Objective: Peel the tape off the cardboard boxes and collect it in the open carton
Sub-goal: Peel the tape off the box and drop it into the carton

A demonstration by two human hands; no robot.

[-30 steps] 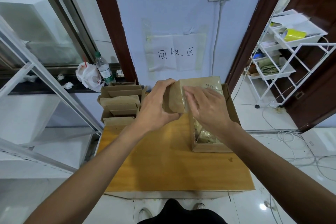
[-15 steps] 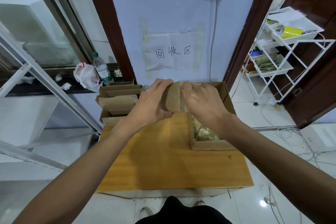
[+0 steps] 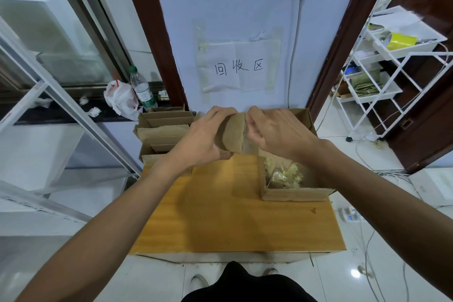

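L hand [image 3: 203, 140] grips small brown cardboard box [image 3: 232, 133] mid-frame; R hand [image 3: 279, 132] pinches its clear tape [image 3: 247, 147], fingertips hidden, tape barely visible

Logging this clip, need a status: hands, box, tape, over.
Left hand grips the box. Right hand pinches tape at its seam. Carton sits under the right wrist, tape scraps inside. Nothing in the way.

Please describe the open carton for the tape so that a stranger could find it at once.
Start at the wooden table below the handwritten wall sign. The open carton stands on its right side. Unlike the folded cardboard boxes to the left, it holds crumpled yellowish tape.
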